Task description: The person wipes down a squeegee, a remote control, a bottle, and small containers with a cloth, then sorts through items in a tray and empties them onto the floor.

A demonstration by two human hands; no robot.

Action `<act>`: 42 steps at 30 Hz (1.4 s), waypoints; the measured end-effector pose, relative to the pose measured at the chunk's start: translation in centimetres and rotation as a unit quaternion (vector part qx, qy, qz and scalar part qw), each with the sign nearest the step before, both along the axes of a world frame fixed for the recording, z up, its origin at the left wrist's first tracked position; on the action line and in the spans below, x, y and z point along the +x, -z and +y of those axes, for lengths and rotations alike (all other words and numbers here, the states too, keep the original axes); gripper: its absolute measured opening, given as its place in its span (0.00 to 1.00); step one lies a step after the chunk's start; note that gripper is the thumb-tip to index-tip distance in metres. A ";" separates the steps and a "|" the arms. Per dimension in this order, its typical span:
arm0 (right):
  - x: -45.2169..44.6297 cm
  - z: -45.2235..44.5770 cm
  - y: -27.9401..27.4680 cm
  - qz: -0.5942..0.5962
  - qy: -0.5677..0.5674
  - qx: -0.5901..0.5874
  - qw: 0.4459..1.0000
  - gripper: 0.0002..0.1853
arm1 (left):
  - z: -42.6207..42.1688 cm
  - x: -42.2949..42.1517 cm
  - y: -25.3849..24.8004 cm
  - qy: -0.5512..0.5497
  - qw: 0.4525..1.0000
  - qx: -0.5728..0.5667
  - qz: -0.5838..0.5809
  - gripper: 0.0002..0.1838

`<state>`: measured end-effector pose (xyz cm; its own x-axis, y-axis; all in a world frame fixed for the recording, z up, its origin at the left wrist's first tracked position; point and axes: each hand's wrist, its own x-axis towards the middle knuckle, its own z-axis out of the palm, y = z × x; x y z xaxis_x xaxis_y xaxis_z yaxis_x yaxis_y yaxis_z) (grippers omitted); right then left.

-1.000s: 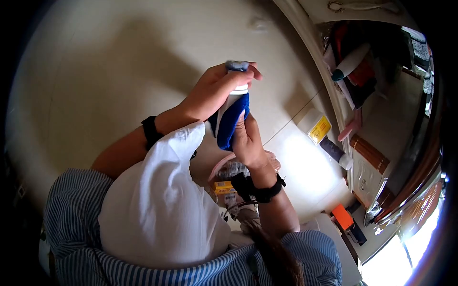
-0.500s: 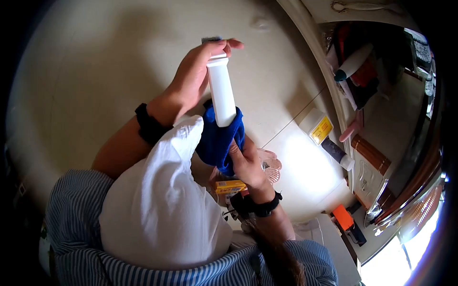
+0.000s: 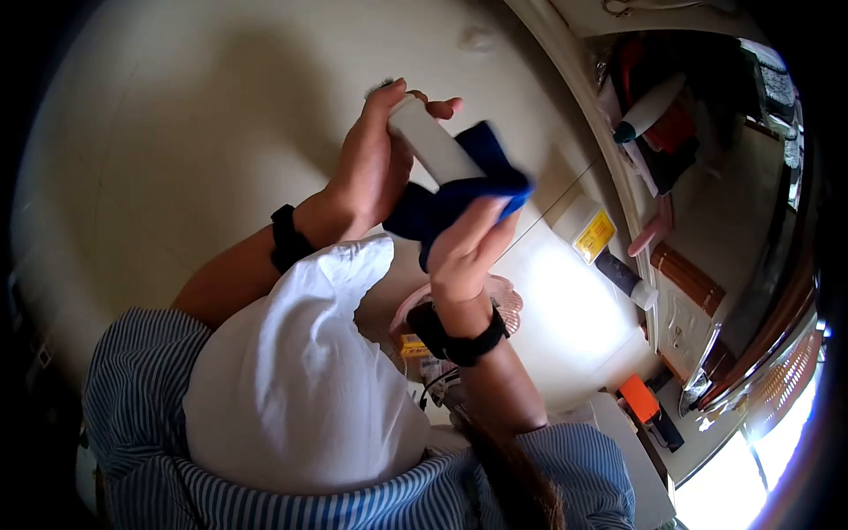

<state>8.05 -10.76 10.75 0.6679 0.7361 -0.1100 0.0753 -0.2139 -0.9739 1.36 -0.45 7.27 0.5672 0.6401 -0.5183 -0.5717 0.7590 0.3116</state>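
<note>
A white brush [image 3: 433,141] with a broad flat handle lies slantwise between my hands, above the floor. Dark bristles poke out past the fingers at its far end. My left hand [image 3: 375,168] is closed around that end, with some fingertips sticking out beyond it. In my right hand [image 3: 461,252] is a blue cloth [image 3: 455,201], pressed about the handle's near end and partly covering it. The cloth is smeared by motion, and the right fingertips are hidden behind it.
Below my right wrist stands a pink basket [image 3: 505,305] with a yellow box [image 3: 412,345] in it. On the right, a clear container with a yellow label [image 3: 594,237] and a dark tube [image 3: 620,274] are beside an open cabinet [image 3: 733,203]. An orange box [image 3: 638,397] sits farther down.
My right hand and the blue cloth have moved up and to the right along the handle. The brush has tilted further to the right; my left hand keeps its hold.
</note>
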 end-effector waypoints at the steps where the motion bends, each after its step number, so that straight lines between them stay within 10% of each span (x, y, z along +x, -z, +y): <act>1: 0.0 1.2 0.8 0.065 0.097 0.013 0.993 0.22 | 0.2 0.2 -0.1 -0.016 0.998 0.051 0.033 0.15; 9: 3.0 -1.5 2.5 0.619 -0.086 -0.104 0.773 0.15 | 1.1 0.2 -1.1 0.122 0.912 0.385 0.076 0.13; 11: 2.8 -2.6 5.8 0.456 -0.041 -0.169 0.873 0.15 | 0.8 0.8 -1.5 0.107 0.909 0.389 0.104 0.14; 13: 1.6 -2.3 3.9 -0.145 -0.120 -0.254 0.949 0.16 | 1.1 0.9 -0.1 0.040 0.938 0.325 0.110 0.13; 14: 1.0 -1.3 2.8 -0.217 -0.055 -0.214 0.951 0.16 | 0.8 0.8 0.2 0.012 0.960 0.248 0.128 0.13; 16: 0.3 0.1 3.0 0.108 0.064 -0.072 0.990 0.15 | 0.6 1.2 0.6 -0.108 0.973 0.165 0.119 0.13; 19: 1.0 0.8 2.2 -0.186 -0.057 0.063 0.979 0.20 | 0.8 0.6 -1.1 -0.046 0.994 -0.075 0.060 0.16; 28: 0.2 0.0 1.5 0.458 0.161 -0.059 0.872 0.24 | 2.3 0.6 0.4 0.055 0.968 0.244 0.022 0.14; 30: 1.8 -0.8 3.3 0.142 -0.008 -0.183 0.973 0.20 | 2.9 -0.2 0.7 0.072 0.946 0.313 0.049 0.14; 32: 3.3 -1.6 4.2 -0.199 -0.125 -0.211 0.949 0.17 | 3.7 -1.5 1.4 0.075 0.860 0.483 0.145 0.11; 42: 6.9 -1.8 0.8 -0.256 -0.239 -0.118 0.929 0.42 | -1.2 -0.5 2.3 0.208 0.710 0.637 0.217 0.09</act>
<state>14.96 -12.58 9.97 0.2795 0.9580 -0.0641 0.6574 -0.2396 -0.7145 0.89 -1.63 4.99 0.8087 0.5697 0.1467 -0.0215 -0.2207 0.9751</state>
